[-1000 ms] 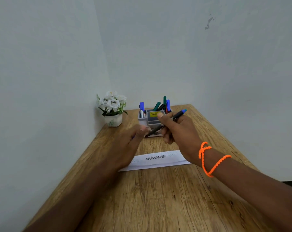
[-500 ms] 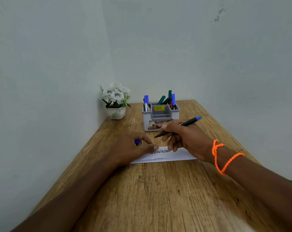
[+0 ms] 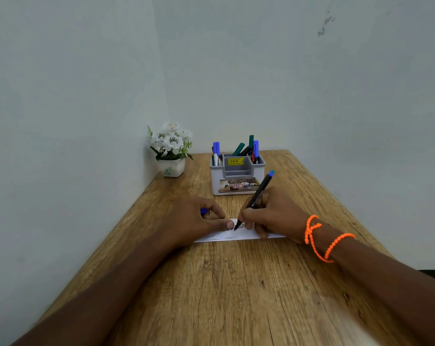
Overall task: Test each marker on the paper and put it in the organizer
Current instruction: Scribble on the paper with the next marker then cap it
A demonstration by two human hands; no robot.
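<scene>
With the right hand (image 3: 273, 216) pinching the marker (image 3: 257, 196) and the left hand (image 3: 194, 221) gripping a cap (image 3: 203, 211) while pinning the paper (image 3: 236, 237), a loosened press could let it skid.

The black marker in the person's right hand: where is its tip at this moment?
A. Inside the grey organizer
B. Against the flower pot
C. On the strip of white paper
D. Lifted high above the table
C: the black marker, pinched in the right hand, slants down so its tip meets the white paper.
</scene>
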